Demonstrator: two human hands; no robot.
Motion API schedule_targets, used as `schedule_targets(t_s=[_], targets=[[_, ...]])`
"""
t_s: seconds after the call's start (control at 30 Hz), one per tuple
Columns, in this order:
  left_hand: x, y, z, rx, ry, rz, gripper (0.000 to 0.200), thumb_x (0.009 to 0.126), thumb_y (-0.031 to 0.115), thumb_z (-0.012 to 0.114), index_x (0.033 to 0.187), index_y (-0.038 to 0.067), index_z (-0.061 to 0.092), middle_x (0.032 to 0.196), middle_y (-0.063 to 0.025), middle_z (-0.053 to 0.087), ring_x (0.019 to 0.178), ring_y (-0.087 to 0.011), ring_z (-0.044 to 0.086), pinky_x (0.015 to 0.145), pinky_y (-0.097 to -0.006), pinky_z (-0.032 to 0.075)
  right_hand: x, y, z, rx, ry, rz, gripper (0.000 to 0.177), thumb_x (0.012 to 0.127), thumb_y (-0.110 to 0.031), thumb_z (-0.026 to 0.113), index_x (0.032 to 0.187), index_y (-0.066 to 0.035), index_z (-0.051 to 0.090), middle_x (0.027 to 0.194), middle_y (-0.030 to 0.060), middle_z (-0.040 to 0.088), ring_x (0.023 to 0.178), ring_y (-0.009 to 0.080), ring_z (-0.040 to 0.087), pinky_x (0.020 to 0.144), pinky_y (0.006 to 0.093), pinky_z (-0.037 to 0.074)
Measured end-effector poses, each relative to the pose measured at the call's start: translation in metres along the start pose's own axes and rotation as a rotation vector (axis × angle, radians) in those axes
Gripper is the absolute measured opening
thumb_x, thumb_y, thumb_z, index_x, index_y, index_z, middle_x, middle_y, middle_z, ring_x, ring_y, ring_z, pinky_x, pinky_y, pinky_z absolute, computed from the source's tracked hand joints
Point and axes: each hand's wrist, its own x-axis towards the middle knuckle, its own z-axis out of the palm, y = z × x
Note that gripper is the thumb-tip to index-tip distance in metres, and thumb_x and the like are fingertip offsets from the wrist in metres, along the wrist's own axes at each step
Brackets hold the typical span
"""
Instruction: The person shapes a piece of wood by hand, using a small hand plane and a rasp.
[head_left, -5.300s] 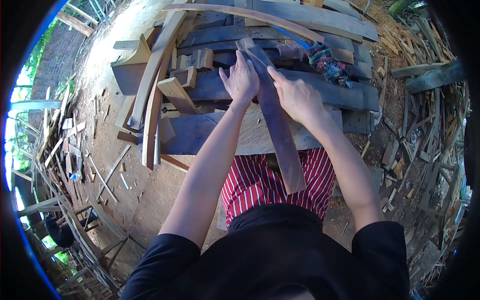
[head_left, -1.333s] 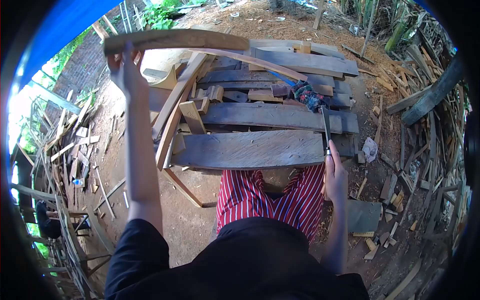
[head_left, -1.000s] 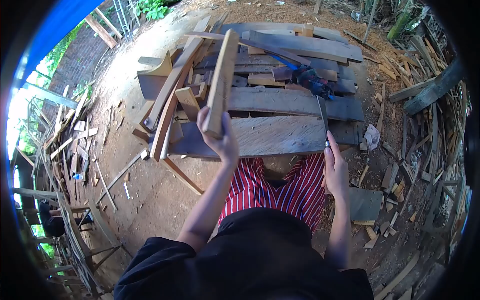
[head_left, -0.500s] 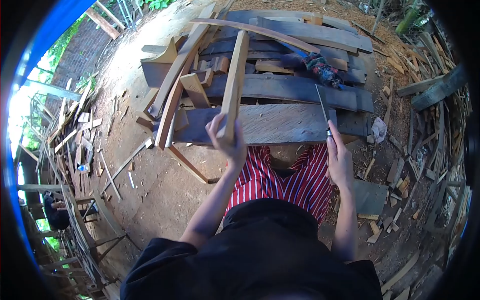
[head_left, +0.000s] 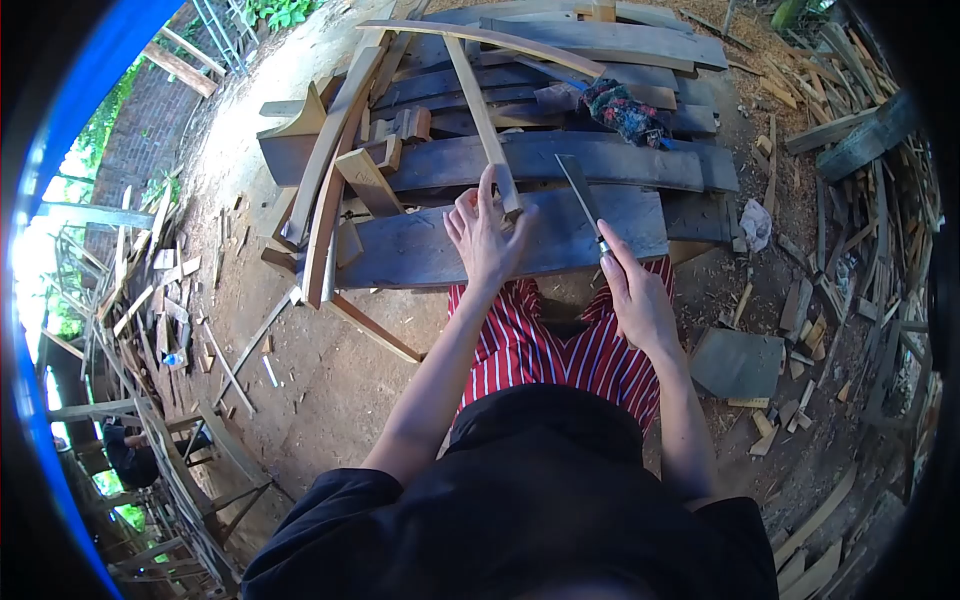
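The wooden strip [head_left: 484, 120] extends lengthwise over the bench [head_left: 390, 250], its near end between the spread thumb and fingers of the left hand [head_left: 484, 240]. These fingers stand open; whether they touch the strip cannot be confirmed. Without a firm grip, the strip may slide or roll on the uneven bench. The right hand [head_left: 640, 300] has its fingers closed around the handle of a bladed tool [head_left: 581, 194]. A slip toward the left could cut the open hand. Pushing the strip forward could dislodge the curved strip [head_left: 500, 39] at its far end

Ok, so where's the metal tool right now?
In the head view, right of centre: the metal tool is in the right hand, slanting over the near boards.
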Motion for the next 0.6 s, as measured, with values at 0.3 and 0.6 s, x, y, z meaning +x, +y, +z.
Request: schedule_targets(t_s=[0.3,0.6], targets=[[0.046,-0.029,0.008,-0.783,0.037,-0.17,0.071,0.1,0.051,0.042,0.151,0.004,0.029,0.134,-0.0185,0.048,0.125,-0.0277,0.041,0.111,-0.0442,0.026,0.002,0.003,0.022,-0.013,0.067,-0.172,0.046,0.104,-0.036,0.041,0.148,-0.023,0.038,0.074,0.0194,0.067,0.061,0.035,0.066,0.055,0.0462,0.05],[0.084,-0.006,0.031,-0.943,0.002,-0.235,0.051,0.103,0.021,0.038,0.149,-0.001,0.034,0.144,-0.0133,0.048,0.128,-0.0213,0.046,0.108,-0.0301,0.032,0.003,-0.011,0.058,0.145,-0.006,-0.243,0.047,0.105,-0.032,0.039,0.15,-0.018,0.034,0.075,0.0237,0.066,0.072,0.0406,0.068,0.062,0.0514,0.049]])
